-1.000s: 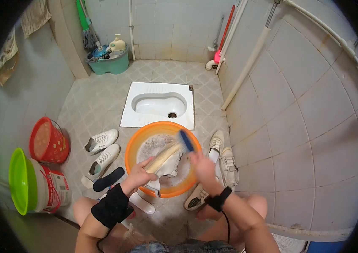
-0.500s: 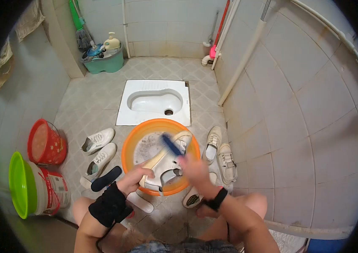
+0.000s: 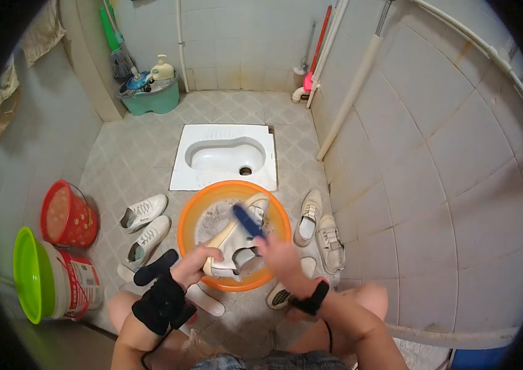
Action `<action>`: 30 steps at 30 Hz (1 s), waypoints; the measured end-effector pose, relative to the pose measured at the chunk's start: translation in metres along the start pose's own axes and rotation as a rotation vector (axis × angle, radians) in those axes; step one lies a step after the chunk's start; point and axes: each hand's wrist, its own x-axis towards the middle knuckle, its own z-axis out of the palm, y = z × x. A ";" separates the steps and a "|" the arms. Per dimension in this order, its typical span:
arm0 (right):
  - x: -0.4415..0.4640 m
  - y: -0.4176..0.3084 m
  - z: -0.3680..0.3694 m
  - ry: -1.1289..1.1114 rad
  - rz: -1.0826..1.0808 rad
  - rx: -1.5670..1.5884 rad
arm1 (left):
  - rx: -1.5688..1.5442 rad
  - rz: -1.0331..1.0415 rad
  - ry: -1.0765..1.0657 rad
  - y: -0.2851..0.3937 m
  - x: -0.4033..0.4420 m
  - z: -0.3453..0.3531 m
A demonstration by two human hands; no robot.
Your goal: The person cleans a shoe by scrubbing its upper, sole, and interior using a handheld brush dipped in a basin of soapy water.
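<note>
Over the orange basin (image 3: 182, 231), which holds soapy water, a white shoe (image 3: 228, 247) is tilted with its sole edge up and to the left. My left hand (image 3: 196, 263) is closed around its heel end. A blue-handled brush (image 3: 248, 221) is in my right hand (image 3: 279, 256), its back facing me and its bristles hidden. The brush lies against or just over the side of the shoe; contact cannot be made out. My right fingers are slightly blurred.
White shoes (image 3: 150, 238) stand left of the basin, more shoes (image 3: 330, 243) right. Insoles (image 3: 206, 300) lie near my feet. A red bucket (image 3: 70, 213), a white bucket and a green basin (image 3: 24, 274) stand left. A squat toilet (image 3: 178, 166) lies beyond.
The view has tilted slightly, so the floor things sit a little lower. The brush has shifted slightly along the shoe; both hands keep their holds.
</note>
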 end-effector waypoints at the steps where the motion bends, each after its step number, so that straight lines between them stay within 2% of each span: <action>1: -0.017 -0.012 0.000 -0.015 -0.098 0.049 | 0.035 0.044 -0.010 0.001 -0.001 0.001; 2: -0.028 -0.017 0.001 -0.028 -0.191 0.101 | 0.073 0.084 -0.020 0.001 -0.002 0.002; 3: -0.019 -0.008 0.003 -0.028 -0.183 0.104 | 0.217 0.154 0.056 -0.006 0.005 -0.002; 4: -0.002 0.010 0.004 0.015 -0.232 -0.050 | 0.221 0.144 0.053 -0.011 0.007 -0.003; 5: 0.013 0.024 0.002 0.060 -0.292 -0.210 | 0.454 0.254 0.153 -0.013 0.009 -0.001; 6: 0.020 0.031 -0.003 0.059 -0.299 -0.215 | 0.683 0.368 0.258 -0.015 0.009 -0.001; 7: 0.025 0.036 -0.007 0.025 -0.024 -0.036 | 0.856 0.387 0.299 -0.015 0.006 -0.002; 8: 0.028 0.038 -0.007 -0.009 0.252 0.147 | 0.857 0.390 0.302 -0.014 0.004 -0.002; 10: -0.006 0.012 0.015 -0.033 0.170 0.156 | 1.037 0.401 0.384 -0.010 0.002 0.000; 12: -0.040 -0.026 0.008 -0.159 -0.123 0.150 | 1.037 0.397 0.453 -0.015 0.010 -0.007; 14: -0.009 0.003 0.012 -0.162 -0.067 0.165 | 1.060 0.392 0.500 -0.022 0.013 -0.007; 16: 0.029 0.032 0.002 -0.028 0.163 0.054 | 1.306 0.595 0.652 -0.023 0.011 -0.004; 17: 0.031 0.034 -0.004 -0.079 0.236 0.093 | 1.306 0.516 0.666 -0.012 0.000 0.012; 18: 0.019 0.025 0.004 -0.078 0.232 0.096 | 1.306 0.517 0.671 -0.010 -0.003 0.016; 20: -0.015 0.004 0.025 -0.092 0.030 0.055 | 1.456 0.663 0.724 -0.009 -0.005 0.018; 23: -0.021 -0.004 0.007 -0.094 -0.011 0.123 | 1.427 0.734 0.713 -0.019 0.001 0.014; 24: -0.011 0.003 0.003 -0.089 -0.008 0.121 | 1.428 0.739 0.708 -0.020 0.003 0.015; 26: 0.017 0.022 0.000 -0.109 0.208 0.099 | 1.456 0.813 0.697 -0.018 0.007 0.017; 27: 0.017 0.027 0.010 -0.131 0.240 0.067 | 1.459 0.811 0.696 -0.018 0.006 0.019; 28: 0.007 0.016 0.010 -0.132 0.243 0.070 | 1.477 0.814 0.701 -0.018 0.005 0.021; 30: -0.021 -0.015 0.008 -0.146 0.088 0.163 | 1.495 0.818 0.703 -0.018 0.006 0.021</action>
